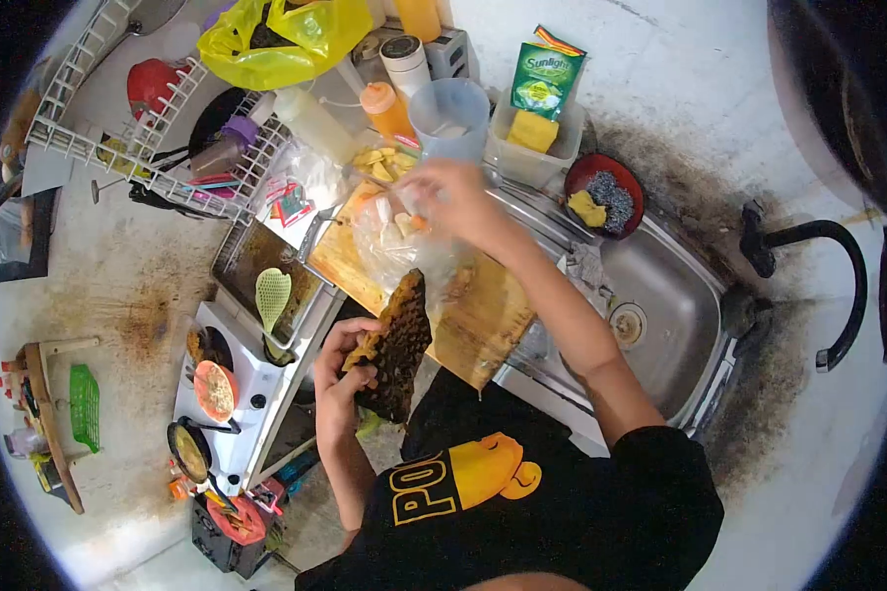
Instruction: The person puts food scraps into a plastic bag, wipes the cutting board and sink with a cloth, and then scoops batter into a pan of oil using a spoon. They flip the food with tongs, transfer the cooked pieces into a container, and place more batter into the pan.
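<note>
My left hand grips a dark, mottled cloth by its yellowish edge, beside the front of the wooden cutting board. Over the back of the board, my right hand is blurred, and what its fingers hold, if anything, is unclear. Just below it lies a clear plastic bag with pale and orange pieces inside. Yellow cut pieces lie behind the board, near an orange-capped bottle and a translucent blue container.
At the right is a steel sink with a black faucet. A red bowl holds a scourer. A stove with pans stands at the left, below a white dish rack. A yellow bag sits at the back.
</note>
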`<state>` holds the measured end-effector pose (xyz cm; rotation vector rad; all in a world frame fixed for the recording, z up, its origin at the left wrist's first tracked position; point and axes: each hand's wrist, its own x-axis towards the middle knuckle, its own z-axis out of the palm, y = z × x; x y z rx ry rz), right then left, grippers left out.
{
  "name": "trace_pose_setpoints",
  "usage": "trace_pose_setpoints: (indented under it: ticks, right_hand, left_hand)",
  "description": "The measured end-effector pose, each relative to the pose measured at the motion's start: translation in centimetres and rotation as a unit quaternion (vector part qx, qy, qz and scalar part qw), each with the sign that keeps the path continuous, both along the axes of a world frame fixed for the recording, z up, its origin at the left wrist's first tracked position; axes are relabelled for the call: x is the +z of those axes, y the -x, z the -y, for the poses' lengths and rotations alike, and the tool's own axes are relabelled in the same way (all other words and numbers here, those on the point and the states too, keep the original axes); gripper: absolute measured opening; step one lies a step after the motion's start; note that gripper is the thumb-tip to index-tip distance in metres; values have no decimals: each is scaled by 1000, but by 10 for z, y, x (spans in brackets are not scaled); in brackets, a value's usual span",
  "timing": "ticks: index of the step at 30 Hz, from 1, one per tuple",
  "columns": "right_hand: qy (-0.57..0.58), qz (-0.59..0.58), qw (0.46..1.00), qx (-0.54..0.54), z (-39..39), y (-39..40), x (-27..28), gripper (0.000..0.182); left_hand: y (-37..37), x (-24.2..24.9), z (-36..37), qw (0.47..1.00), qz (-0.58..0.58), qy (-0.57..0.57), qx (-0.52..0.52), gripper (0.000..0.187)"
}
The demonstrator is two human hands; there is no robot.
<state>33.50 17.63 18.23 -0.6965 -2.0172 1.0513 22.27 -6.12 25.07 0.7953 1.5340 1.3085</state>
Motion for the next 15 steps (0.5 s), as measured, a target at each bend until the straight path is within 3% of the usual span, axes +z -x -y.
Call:
trace_pose_setpoints:
  ticks: [1, 3, 4, 6, 7, 9, 10, 12, 13, 15]
  right_hand:
    - [-51, -75, 993, -77, -4, -20, -1, 23]
    - [-3, 60, 986, -154, -8, -66, -10, 32]
    - [-4, 60, 986, -154, -10, -82, -27, 32]
    - [-172, 284, 943, -37, -6, -101, -76, 44]
    - [-171, 283, 943, -40, -4, -100, -86, 44]
    - [-246, 303, 911, 134, -2, -99, -101, 52]
    - [-248, 303, 911, 131, -3, -101, -106, 52]
    - [-266, 280, 915, 119, -3, -106, -115, 26]
    - [-267, 279, 915, 117, -2, -112, -125, 26]
    - [-250, 328, 903, 120, 3, -131, -143, 44]
  left_hand:
    - [1, 0, 3, 1000, -4, 21, 7, 46]
    - [3, -5, 4, 1000, -12, -1, -1, 46]
    - [4, -6, 4, 999, -23, -24, -8, 46]
    - [4, -6, 6, 1000, -21, -1, -6, 46]
    - [4, -5, 5, 1000, -19, 20, -5, 46]
    - [0, -1, 4, 1000, -15, 18, -9, 47]
    - [-2, 0, 3, 1000, -11, 15, -8, 47]
    - [-1, 1, 5, 1000, -11, 15, -9, 47]
    - [-1, 0, 7, 1000, -8, 17, -7, 46]
    - [-2, -1, 8, 1000, -8, 18, -6, 46]
